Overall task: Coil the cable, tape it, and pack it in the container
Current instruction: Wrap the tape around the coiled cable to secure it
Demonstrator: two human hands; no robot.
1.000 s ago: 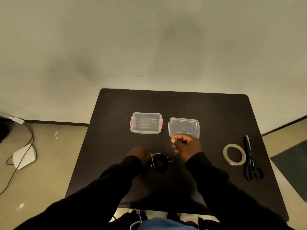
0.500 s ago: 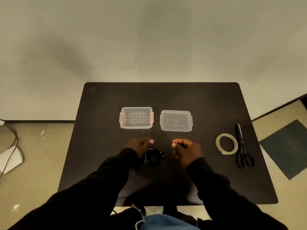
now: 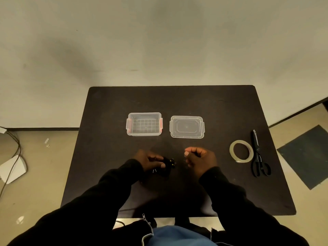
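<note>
Cable [image 3: 166,166]: a small black coil on the dark counter [image 3: 110,157], well in front of the container and slightly toward the lid's side.
Left hand [image 3: 149,160]: fingers curled over the coil, gripping it against the counter.
Right hand [image 3: 199,158]: beside the coil, apart from it; fingers curled in, thumb against forefinger, perhaps pinching something too thin to make out.
Container [image 3: 144,123]: clear, open, upright, nothing visible inside.
Lid [image 3: 186,126]: flat, just beside the container.
Tape roll [image 3: 240,151]: far beyond the lid from the container, touching the black scissors [image 3: 257,153].
</note>
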